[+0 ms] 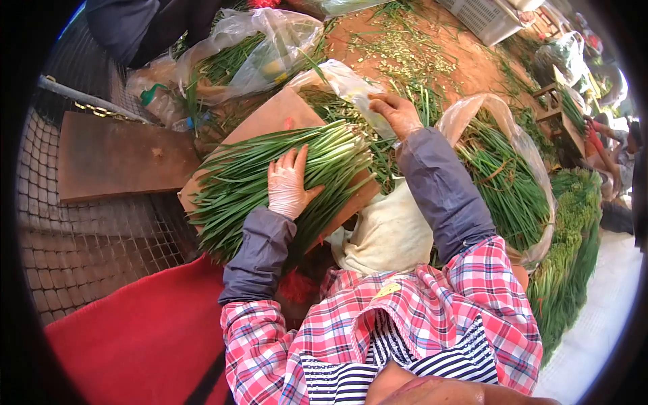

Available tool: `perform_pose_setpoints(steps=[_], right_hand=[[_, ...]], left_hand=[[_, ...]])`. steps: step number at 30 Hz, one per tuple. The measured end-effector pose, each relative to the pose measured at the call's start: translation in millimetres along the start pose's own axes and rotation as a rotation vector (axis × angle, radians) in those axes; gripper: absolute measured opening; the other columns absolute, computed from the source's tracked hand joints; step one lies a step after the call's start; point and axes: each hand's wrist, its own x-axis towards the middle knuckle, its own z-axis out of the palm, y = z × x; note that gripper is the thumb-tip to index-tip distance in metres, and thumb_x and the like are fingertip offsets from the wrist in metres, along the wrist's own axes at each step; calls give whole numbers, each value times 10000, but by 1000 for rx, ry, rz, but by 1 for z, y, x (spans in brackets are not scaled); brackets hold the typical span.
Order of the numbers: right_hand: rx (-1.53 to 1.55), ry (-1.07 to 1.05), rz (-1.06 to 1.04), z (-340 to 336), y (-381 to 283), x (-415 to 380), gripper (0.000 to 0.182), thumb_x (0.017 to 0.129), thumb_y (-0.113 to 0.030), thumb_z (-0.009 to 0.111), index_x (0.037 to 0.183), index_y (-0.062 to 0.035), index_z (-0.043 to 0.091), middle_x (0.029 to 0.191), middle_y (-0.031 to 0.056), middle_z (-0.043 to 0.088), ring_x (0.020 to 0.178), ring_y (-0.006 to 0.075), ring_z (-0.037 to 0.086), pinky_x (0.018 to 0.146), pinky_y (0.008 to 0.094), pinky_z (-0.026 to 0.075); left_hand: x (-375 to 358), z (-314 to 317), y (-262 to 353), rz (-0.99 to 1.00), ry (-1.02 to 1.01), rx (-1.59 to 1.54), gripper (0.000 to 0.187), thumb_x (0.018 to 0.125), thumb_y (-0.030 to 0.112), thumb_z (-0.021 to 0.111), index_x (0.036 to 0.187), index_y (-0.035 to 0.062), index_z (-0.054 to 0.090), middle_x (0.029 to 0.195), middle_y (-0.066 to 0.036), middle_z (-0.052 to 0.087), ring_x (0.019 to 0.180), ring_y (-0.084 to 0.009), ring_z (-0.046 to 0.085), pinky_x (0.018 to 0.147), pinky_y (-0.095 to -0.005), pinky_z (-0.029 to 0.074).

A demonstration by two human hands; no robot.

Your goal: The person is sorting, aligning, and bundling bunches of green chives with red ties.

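A thick bundle of garlic chives (270, 172), green leaves to the left and pale stem ends to the right, lies across a brown board (270, 111). My left hand (287, 185), in a thin whitish glove, rests on the leaves with its fingers apart. Beyond the stem ends, my right hand (398, 115) has its fingers bent together at the edge of a clear plastic bag (351, 88), pinching the film. Dark sleeve covers reach up both forearms. Below the board a pale cloth (388, 233) covers my lap.
An open plastic bag of chives (503, 175) stands at the right, beside a long pile of chives (570, 243). Another bag (270, 50) stands at the upper left, near a brown bench (121, 158). Trimmings (412, 54) litter the ground before a grey crate (482, 17). A person (611, 148) is at far right.
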Motion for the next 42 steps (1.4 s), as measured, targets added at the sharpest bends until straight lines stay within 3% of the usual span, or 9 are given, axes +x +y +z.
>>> perform_pose_setpoints(steps=[2,7,15,22,24,26,30,34,42], right_hand=[[-160,-129,-38,30,-22,5,208,786,-147,623,955,-29,654,826,55,648,784,113,580,745,251,454],[-1148,-557,64,107,-25,50,253,753,-257,622,996,-195,653,902,78,652,872,258,610,786,347,464],[-1518,-686,90,134,-2,70,267,734,-295,580,976,-201,640,874,112,640,819,288,619,739,376,483],[-1137,-659,-81,83,-16,58,207,719,-153,573,904,-136,665,881,103,650,822,233,625,765,335,472],[-780,-562,121,59,78,98,234,724,-121,579,928,-183,674,870,84,655,809,209,618,775,308,461],[-1045,-609,87,58,-12,50,262,740,-103,559,954,-201,674,875,79,656,827,201,614,788,303,456],[-346,-123,-109,31,18,49,402,823,-374,585,1131,-115,582,1054,114,611,1018,199,546,879,297,396],[240,-124,255,13,55,40,642,834,-548,467,1278,-86,431,1305,93,433,1207,184,365,1008,317,251],[6,-15,192,1,51,-18,652,790,-537,543,1211,-41,485,1206,117,509,1124,209,450,953,324,326]], left_hand=[[-4,0,1,-2,20,-4,887,552,311,774,1293,65,352,1178,-150,454,1088,-305,430,932,-453,304],[-9,-1,-1,-9,58,-21,881,552,308,769,1292,70,356,1173,-151,454,1101,-316,421,934,-479,300],[3,-2,-8,-53,-15,-88,871,556,330,767,1296,109,365,1263,-169,384,1181,-367,351,978,-504,258],[22,-15,-20,-47,-163,-26,1032,473,423,794,1341,151,306,1423,-156,153,1302,-404,133,1013,-591,119],[29,-14,-28,-62,-271,-74,1060,465,440,790,1349,146,283,1396,-168,233,1289,-401,186,1012,-594,126],[34,-11,-34,-75,-337,-147,1053,470,440,784,1350,155,279,1365,-178,294,1280,-381,229,1014,-577,152],[33,-9,-34,-78,-339,-162,1041,474,423,781,1348,159,281,1357,-183,306,1264,-366,266,1015,-546,194],[32,-10,-27,-101,-289,-139,1034,475,406,784,1346,162,284,1343,-183,323,1254,-360,286,1008,-532,215],[24,-6,-29,-60,-159,-167,1051,464,370,810,1326,57,297,1303,-195,373,1213,-336,351,998,-408,287]])
